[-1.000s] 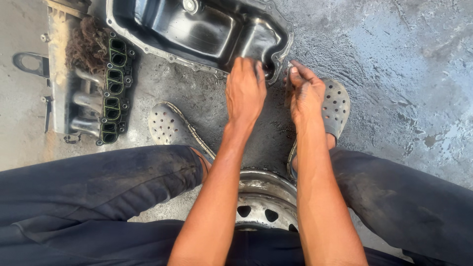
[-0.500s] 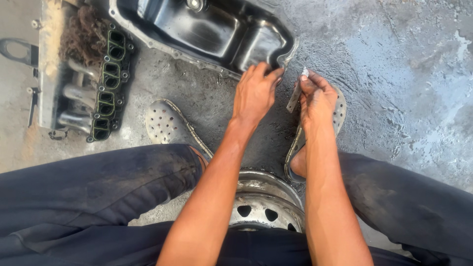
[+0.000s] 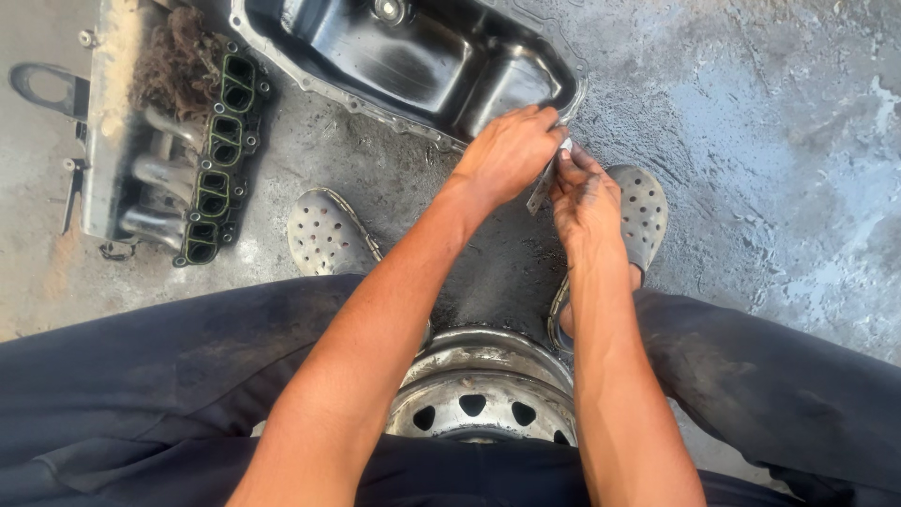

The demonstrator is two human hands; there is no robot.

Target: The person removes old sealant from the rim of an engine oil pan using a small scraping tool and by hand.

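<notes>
- Fingers of our right hand (image 3: 584, 199) pinch a thin metal blade (image 3: 546, 178), its tip at the black oil pan (image 3: 422, 61) rim.
- Our left hand (image 3: 507, 155) curls closed over that rim, touching the blade.
- Below our 2 hands sits a steel wheel (image 3: 483, 394).

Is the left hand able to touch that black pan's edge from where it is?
Probably yes. The left hand already rests at the near rim of the black pan, by the corner, and nothing lies between them. The right hand holds a thin metal blade beside it.
</notes>
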